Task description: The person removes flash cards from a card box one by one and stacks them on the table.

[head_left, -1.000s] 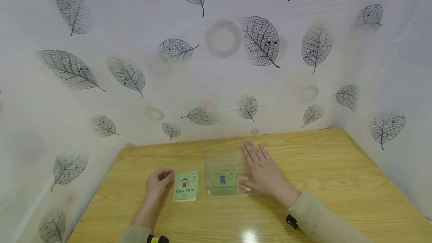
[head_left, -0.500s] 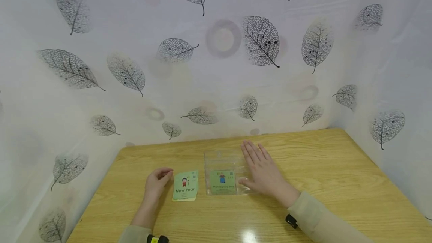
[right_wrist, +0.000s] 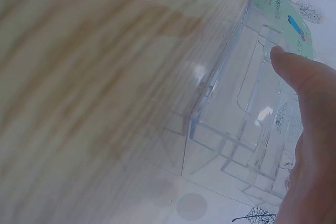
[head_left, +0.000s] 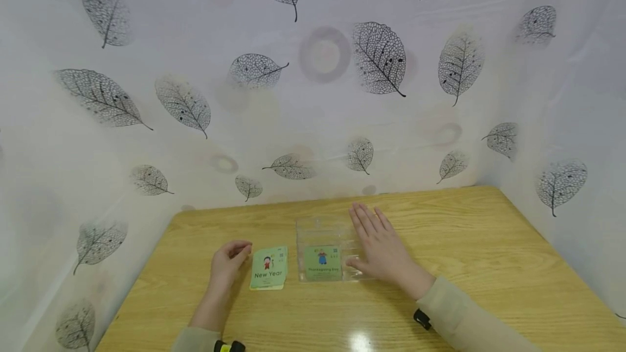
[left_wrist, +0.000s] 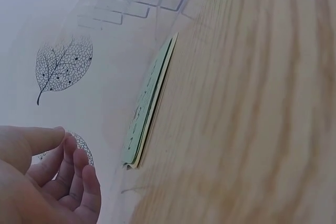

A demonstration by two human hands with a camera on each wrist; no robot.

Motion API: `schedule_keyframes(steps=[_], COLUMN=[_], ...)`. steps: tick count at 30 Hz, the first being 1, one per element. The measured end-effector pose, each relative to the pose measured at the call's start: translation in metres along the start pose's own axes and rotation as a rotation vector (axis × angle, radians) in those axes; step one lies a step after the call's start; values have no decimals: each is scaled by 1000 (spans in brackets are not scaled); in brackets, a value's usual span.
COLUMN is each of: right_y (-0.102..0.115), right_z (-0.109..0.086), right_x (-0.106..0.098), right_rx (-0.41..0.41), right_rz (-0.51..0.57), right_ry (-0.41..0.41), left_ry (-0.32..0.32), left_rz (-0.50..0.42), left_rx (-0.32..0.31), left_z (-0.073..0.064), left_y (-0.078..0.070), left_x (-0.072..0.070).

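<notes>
Beside the upper left corner of a small stack of green cards (head_left: 269, 268), topped by one reading "New Year", is my left hand (head_left: 230, 265). Its fingers are loosely curled, thumb tip meeting the index fingertip; the left wrist view (left_wrist: 58, 182) shows nothing between them. My right hand (head_left: 379, 249) lies with fingers extended over the right part of a clear plastic card holder (head_left: 317, 226). In the right wrist view the thumb (right_wrist: 294, 69) reaches over the holder's stepped compartments. A green "Thanksgiving Day" card (head_left: 323, 264) sits in the holder's left compartment.
Both the stack and the holder stand on a light wooden table (head_left: 469, 243). Behind and at the sides hangs a pale curtain (head_left: 323, 118) with leaf prints. Dark bands (head_left: 421, 319) are worn at the wrists.
My left hand's fingertips have shifted slightly by the card stack's corner. The right hand, the holder and the cards stay as they were.
</notes>
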State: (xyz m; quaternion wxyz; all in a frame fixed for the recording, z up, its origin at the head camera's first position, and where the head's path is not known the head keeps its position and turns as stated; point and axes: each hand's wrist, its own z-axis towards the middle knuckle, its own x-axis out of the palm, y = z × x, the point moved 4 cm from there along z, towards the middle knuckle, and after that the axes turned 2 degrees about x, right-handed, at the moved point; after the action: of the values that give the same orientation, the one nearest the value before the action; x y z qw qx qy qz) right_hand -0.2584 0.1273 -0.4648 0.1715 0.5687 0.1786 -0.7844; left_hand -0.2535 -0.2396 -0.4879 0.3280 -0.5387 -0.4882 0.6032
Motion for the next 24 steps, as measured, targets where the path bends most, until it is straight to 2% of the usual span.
schedule_keyframes(steps=[12, 24], right_y=[0, 0], right_z=[1, 0], right_x=[1, 1], right_rx=[0, 2], right_rz=[6, 9], right_ry=[7, 22], left_ry=[7, 20], left_rz=[0, -21], left_rx=[27, 43], left_z=[-5, -8], left_y=[-9, -9], left_x=[8, 16])
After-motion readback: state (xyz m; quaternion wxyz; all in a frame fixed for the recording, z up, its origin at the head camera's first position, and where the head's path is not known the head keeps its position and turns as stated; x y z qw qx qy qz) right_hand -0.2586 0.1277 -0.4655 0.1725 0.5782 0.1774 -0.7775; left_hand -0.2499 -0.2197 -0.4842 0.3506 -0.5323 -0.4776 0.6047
